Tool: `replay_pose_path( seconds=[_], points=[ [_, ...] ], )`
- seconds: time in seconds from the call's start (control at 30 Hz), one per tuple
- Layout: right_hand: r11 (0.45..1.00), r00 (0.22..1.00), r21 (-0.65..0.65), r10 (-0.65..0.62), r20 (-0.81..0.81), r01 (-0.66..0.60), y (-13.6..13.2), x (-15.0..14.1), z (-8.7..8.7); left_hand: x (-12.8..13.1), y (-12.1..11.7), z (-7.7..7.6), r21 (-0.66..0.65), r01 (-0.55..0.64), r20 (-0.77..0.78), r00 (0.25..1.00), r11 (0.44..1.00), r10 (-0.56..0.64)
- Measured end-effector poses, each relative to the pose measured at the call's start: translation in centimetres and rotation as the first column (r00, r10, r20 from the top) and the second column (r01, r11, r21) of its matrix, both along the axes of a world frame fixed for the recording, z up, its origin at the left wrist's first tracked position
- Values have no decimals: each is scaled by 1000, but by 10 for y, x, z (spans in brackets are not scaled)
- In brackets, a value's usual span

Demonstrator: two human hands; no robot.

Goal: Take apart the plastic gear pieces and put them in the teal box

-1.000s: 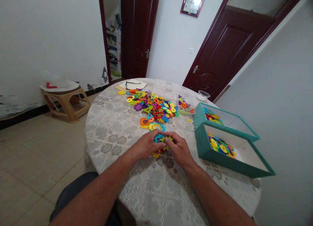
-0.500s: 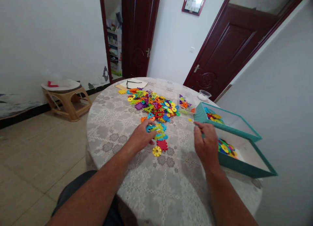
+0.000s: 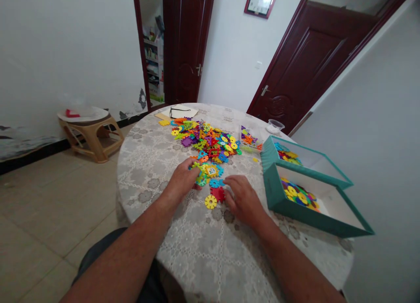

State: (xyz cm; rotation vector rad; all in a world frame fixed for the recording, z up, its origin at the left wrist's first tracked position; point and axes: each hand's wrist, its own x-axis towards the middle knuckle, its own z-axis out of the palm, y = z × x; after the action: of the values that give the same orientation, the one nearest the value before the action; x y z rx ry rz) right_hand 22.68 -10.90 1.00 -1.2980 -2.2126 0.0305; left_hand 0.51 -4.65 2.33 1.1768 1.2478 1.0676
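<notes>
My left hand [image 3: 181,179] is closed on light green toothed plastic pieces [image 3: 201,177] at the near end of the loose pile. A yellow square piece [image 3: 211,170] with a white pattern lies just right of them. From the right, my right hand [image 3: 245,199] reaches in, its thumb and fingers apart, nothing visible between them. Its fingertips are close to a blue disc piece [image 3: 215,183] and a red square piece [image 3: 217,193]; whether they touch is unclear. A yellow notched disc [image 3: 210,202] lies in front of the red piece.
A big pile of coloured pieces [image 3: 210,139] covers the table's middle. Right of it stand a clear tray [image 3: 251,139] and two teal boxes [image 3: 315,220] holding more pieces. Glasses [image 3: 179,110] lie on paper at the back, and a plastic cup [image 3: 276,125] stands back right.
My right hand has moved left from beside the teal box to the blue and red pieces. My left hand has shifted slightly left, with light green pieces now at its fingers.
</notes>
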Motion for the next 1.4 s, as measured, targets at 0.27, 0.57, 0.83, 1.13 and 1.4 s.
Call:
replay_pose_path(
  seconds=[0.27, 0.57, 0.83, 1.13, 1.4],
  points=[
    [976, 987, -212, 74, 141, -43, -4, -4, -3, -1, -3, 2, -56, 60, 53, 997, 997, -57],
    [980, 999, -201, 13, 44, -4, -1, 14, -1, -2, -5, 0, -76, 109, 128, 987, 991, -98],
    [1000, 987, -23, -14, -161, 10, -2, 6, 3, 4, -7, -4, -110, 167, 27, 986, 980, -165],
    [991, 977, -61, 109, -183, -122, -7, -17, -5, 16, -23, -5, -33, 323, 151, 937, 946, -314],
    [983, 981, -99, 141, -137, -155, -6, -23, -4, 11, -19, -18, 82, 430, -32, 903, 899, -429]
  ],
)
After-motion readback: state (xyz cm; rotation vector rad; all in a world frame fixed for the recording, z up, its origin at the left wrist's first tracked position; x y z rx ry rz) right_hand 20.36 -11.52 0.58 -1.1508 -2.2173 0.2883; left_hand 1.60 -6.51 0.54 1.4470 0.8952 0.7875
